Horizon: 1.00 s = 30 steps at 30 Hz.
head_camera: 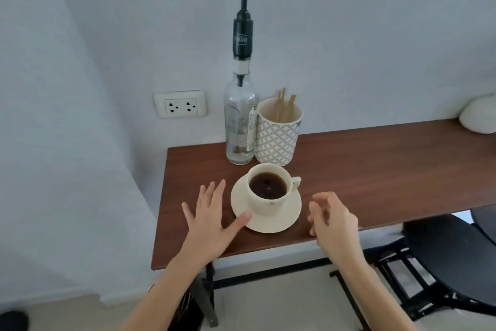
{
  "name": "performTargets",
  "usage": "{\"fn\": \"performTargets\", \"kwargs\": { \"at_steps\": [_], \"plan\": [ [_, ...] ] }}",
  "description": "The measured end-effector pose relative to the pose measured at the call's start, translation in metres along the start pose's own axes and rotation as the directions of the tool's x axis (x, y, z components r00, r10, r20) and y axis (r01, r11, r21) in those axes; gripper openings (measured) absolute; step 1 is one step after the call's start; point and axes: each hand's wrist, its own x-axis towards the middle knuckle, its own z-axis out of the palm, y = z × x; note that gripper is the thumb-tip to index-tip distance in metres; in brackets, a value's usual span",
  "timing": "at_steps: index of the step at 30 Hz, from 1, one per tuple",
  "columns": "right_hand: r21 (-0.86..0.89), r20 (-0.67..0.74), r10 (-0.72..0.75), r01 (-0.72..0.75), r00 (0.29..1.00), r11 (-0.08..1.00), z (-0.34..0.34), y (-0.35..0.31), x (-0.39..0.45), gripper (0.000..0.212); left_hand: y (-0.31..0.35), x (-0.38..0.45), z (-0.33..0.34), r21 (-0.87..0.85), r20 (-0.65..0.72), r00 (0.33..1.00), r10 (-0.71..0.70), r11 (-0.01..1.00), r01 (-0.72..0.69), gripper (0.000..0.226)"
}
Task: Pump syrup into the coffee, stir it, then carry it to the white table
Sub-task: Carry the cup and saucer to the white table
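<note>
Head view: cream ceramic cup of black coffee sits on a cream saucer on the brown wooden desk, before a clear glass pump bottle. Left hand spread empty, thumb touching the saucer; right hand loosely curled, empty. Pumping seems next: press the pump.

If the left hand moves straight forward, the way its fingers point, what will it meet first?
Probably the clear glass syrup bottle; the left hand passes beside the cream saucer, thumb already at its rim. Depth is uncertain.
</note>
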Motion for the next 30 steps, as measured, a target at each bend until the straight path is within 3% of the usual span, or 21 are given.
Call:
{"fn": "performTargets", "kwargs": {
  "at_steps": [3,10,19,26,30],
  "plan": [
    [-0.005,0.173,0.074,-0.074,0.982,0.997,0.001,-0.001,0.026,0.017,0.013,0.005,0.015,0.075,0.001,1.0,-0.017,0.997,0.017,0.109],
    [0.016,0.378,0.106,-0.121,0.92,0.993,0.007,-0.011,0.034,0.036,0.02,0.005,0.02,0.123,0.0,1.0,-0.019,0.992,0.019,0.096],
    [0.153,0.393,0.22,-0.299,0.893,0.942,0.008,-0.01,-0.01,0.039,0.009,0.001,0.008,0.124,0.109,0.988,0.106,0.985,-0.119,0.09],
    [0.548,0.416,0.214,-0.431,0.884,0.717,0.018,0.007,-0.048,0.059,-0.004,-0.007,0.005,0.138,0.206,0.962,0.178,0.968,-0.209,0.094],
    [0.605,0.433,0.2,-0.447,0.879,0.659,0.016,0.015,-0.063,0.056,-0.003,-0.022,0.009,0.121,0.2,0.957,0.212,0.964,-0.238,0.09]
  ]
}}
